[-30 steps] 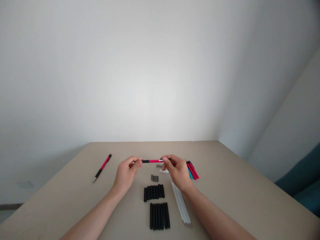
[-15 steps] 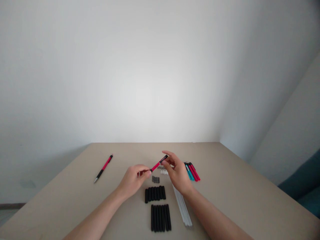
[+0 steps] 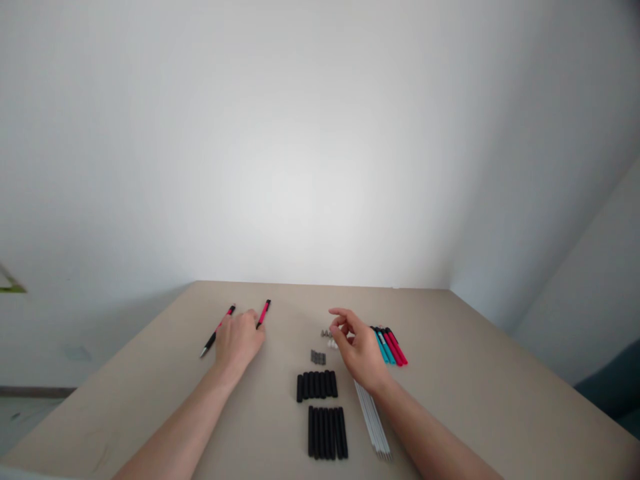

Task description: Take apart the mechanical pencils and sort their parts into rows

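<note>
Between the fingers of my left hand (image 3: 239, 341) is a red pen barrel (image 3: 263, 313) with a black top end, low over the left part of the table; its lower end is hidden by the fingers. Just left of that hand lies a red and black pen (image 3: 210, 343) with a silver tip, partly covered by the knuckles. My right hand (image 3: 361, 350) hovers with loosely bent, parted fingers and nothing visible in them. Near its fingertips are small silver cone tips (image 3: 325, 333) and small white pieces (image 3: 332, 344), partly hidden.
Small springs (image 3: 318, 357) lie mid-table. Nearer me are a row of short black grips (image 3: 317, 385) and a row of longer black tubes (image 3: 327, 432). White refills (image 3: 373, 423) lie beside my right forearm. Teal and red pen barrels (image 3: 393, 347) lie to the right.
My left hand has carried the red pen barrel left, down toward the table beside the finished-looking pen. My right hand has let go of the barrel and stays near its place. The view shifted slightly.
</note>
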`<action>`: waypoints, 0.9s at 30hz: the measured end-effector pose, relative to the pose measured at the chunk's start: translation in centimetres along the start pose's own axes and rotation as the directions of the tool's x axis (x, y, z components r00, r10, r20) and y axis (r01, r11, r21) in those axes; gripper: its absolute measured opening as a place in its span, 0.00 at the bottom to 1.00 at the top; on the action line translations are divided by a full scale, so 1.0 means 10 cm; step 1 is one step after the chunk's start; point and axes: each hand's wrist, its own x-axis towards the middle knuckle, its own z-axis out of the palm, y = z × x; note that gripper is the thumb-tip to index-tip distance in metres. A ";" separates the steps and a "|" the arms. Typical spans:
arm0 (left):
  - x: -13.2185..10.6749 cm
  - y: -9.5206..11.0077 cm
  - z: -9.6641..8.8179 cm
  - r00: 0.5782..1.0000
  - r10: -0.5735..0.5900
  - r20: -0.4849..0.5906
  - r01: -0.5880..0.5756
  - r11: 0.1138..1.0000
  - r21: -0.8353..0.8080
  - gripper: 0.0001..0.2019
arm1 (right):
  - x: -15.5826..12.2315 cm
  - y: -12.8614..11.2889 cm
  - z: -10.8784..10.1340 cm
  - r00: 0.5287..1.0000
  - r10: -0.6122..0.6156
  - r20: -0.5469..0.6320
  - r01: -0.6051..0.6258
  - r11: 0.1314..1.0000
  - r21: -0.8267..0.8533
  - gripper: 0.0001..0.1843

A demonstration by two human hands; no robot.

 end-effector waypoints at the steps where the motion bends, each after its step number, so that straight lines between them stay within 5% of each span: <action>1: 0.00 0.01 0.01 1.000 0.011 -0.008 -0.011 1.000 0.005 0.15 | 0.00 0.00 0.00 1.000 -0.001 0.002 0.001 1.000 -0.006 0.15; 6: 0.01 0.03 0.02 0.999 0.039 0.009 -0.039 0.999 0.023 0.15 | -0.01 0.00 0.01 1.000 -0.005 0.003 0.005 1.000 -0.016 0.14; 15: 0.02 -0.23 -0.17 0.971 -0.201 0.130 0.179 0.969 0.169 0.15 | -0.01 0.01 0.01 0.999 -0.021 0.025 0.023 0.998 -0.060 0.14; 27: 0.09 -0.33 -0.19 0.954 -0.268 0.137 0.241 0.953 0.185 0.18 | -0.02 0.02 0.00 0.999 -0.028 0.041 0.032 0.996 -0.087 0.13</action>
